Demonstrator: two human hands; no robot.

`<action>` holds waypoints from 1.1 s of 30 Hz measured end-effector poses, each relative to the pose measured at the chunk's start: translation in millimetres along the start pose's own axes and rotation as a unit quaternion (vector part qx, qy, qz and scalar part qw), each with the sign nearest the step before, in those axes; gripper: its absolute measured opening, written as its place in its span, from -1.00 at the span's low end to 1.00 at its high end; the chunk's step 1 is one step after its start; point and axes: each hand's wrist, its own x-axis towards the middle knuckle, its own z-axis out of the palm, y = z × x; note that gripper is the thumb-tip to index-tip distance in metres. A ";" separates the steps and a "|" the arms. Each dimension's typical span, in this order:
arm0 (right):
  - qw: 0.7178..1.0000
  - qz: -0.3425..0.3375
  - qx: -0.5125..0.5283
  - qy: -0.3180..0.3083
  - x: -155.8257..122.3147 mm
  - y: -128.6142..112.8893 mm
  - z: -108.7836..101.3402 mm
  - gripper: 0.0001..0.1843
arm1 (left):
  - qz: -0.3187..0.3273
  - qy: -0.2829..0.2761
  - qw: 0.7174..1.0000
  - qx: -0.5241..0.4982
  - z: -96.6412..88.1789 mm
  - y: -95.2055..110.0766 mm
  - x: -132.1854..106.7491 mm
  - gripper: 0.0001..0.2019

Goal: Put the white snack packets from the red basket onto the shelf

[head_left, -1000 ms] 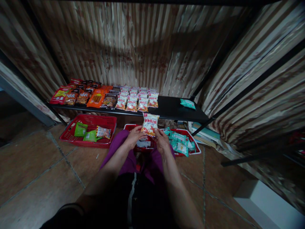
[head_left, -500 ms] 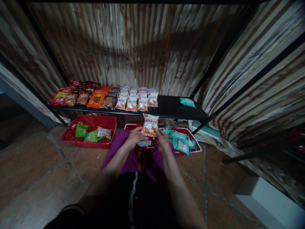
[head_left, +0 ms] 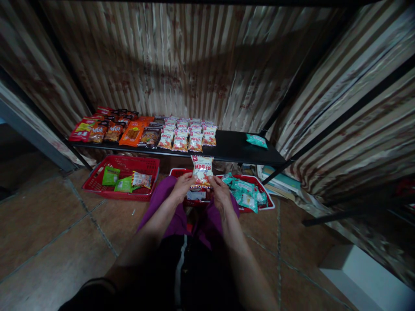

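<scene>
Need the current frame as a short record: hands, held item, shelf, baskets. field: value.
left_hand: left hand, fingers at lower left of the held packet
right_hand: right hand, fingers at its lower right
held_item: white, red print, in front of the black shelf
shelf_front_left_to_right: red packet, brown packets, orange packet, dark packet, white packets, lone teal packet
left_basket: red basket, green packets, one multicolored packet
right_basket: white-rimmed basket, teal packets; partly hidden
</scene>
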 end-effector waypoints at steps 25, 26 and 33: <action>0.998 -0.031 0.001 -0.045 -5.7 2.2 5.6 -0.49 | 0.036 0.024 0.999 0.018 1.2 -6.1 0.5 -0.69; 0.998 -0.040 -0.001 -0.044 -5.3 3.0 5.3 -0.48 | 0.047 0.037 0.998 0.029 1.2 -7.3 1.8 -0.72; 0.994 -0.096 -0.054 0.009 1.4 9.3 1.4 -0.47 | 0.176 0.124 0.966 0.141 3.0 -8.7 6.3 -0.73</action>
